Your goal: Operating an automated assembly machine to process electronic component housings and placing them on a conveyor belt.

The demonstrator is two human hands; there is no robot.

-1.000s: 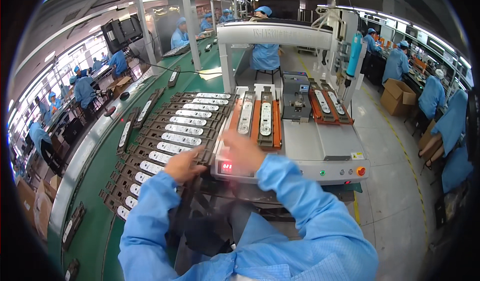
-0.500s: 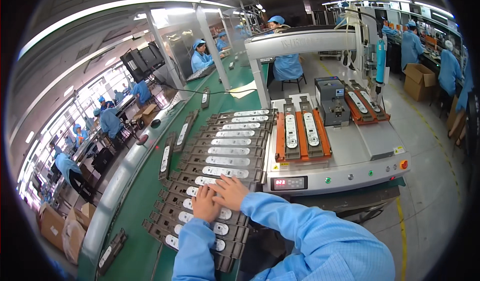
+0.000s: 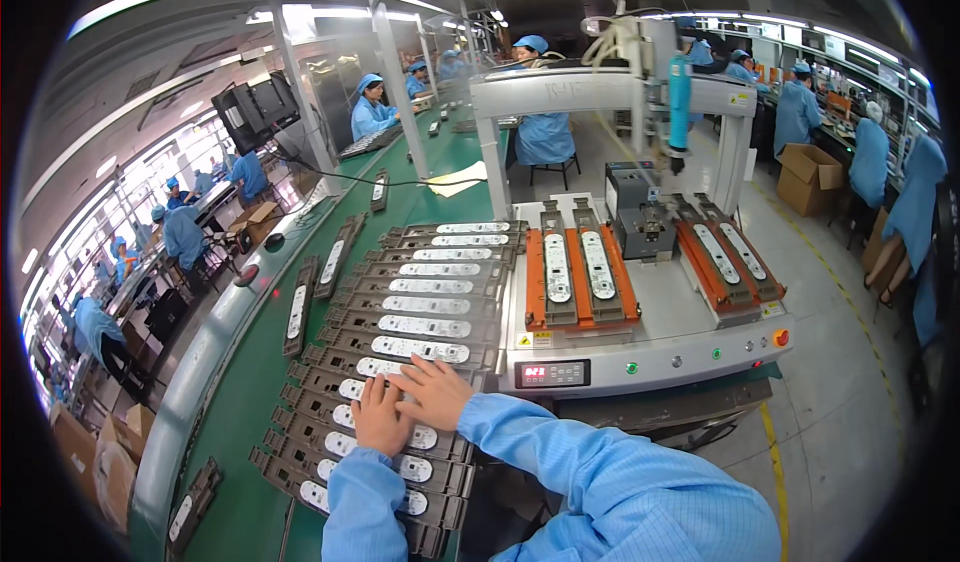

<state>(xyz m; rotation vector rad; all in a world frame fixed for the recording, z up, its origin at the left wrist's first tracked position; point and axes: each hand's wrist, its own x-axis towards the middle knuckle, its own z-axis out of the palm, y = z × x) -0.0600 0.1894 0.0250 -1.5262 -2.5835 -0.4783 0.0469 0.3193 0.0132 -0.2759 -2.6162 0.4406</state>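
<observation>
Near the lower middle, my left hand (image 3: 382, 418) and my right hand (image 3: 436, 393) rest side by side on a row of long dark-grey holders. Each holder carries a long white circuit board with rounded ends; one such circuit board (image 3: 420, 349) lies just beyond my fingers. Both hands lie flat with fingers stretched out, and neither grips anything. They partly cover the boards beneath them. Nearer to me, more dark-grey holders (image 3: 283, 455) continue the row, partly under my left forearm.
A bench machine (image 3: 600, 347) stands right of the row, with two orange fixtures (image 3: 565, 324) bearing loaded holders. Its blue cylinder (image 3: 679, 102) hangs from a gantry. Loose holders (image 3: 299, 307) lie on the green conveyor (image 3: 230, 402). Co-workers in blue (image 3: 373, 112) sit farther along.
My hands stay flat on the row while the whole view shifts slightly. On the machine, the right orange fixture has come forward and the head with the blue cylinder has moved left.
</observation>
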